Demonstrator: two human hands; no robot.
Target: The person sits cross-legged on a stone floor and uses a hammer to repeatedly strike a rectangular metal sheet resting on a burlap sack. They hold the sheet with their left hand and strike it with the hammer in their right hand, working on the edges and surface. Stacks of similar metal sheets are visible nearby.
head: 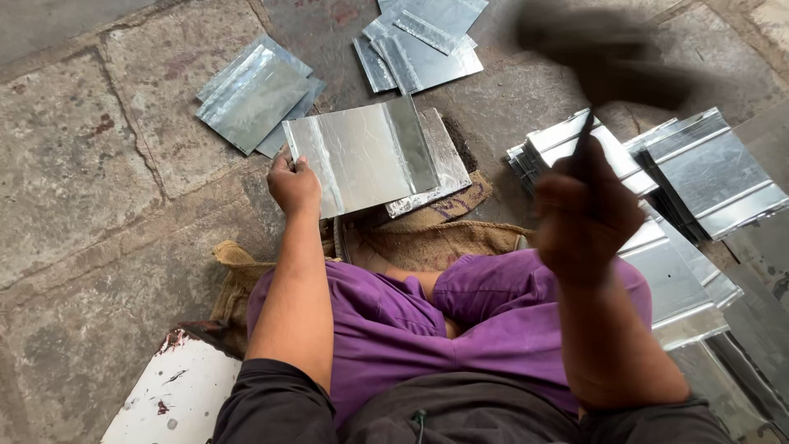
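Note:
My left hand (292, 185) grips the left edge of a shiny folded metal sheet (362, 154), holding it flat over another sheet (444, 164) that lies on brown sackcloth (427, 234). My right hand (585, 215) is raised above my lap and closed around the thin handle of a hammer (604, 57). The hammer's dark head is blurred high in the view. I sit cross-legged in purple trousers (386, 321) on a stone floor.
Piles of cut metal sheets lie around: one at the far left (255, 94), one at the top middle (423, 45), and a large stack on the right (707, 177). A white paint-stained board (177, 395) sits at my lower left.

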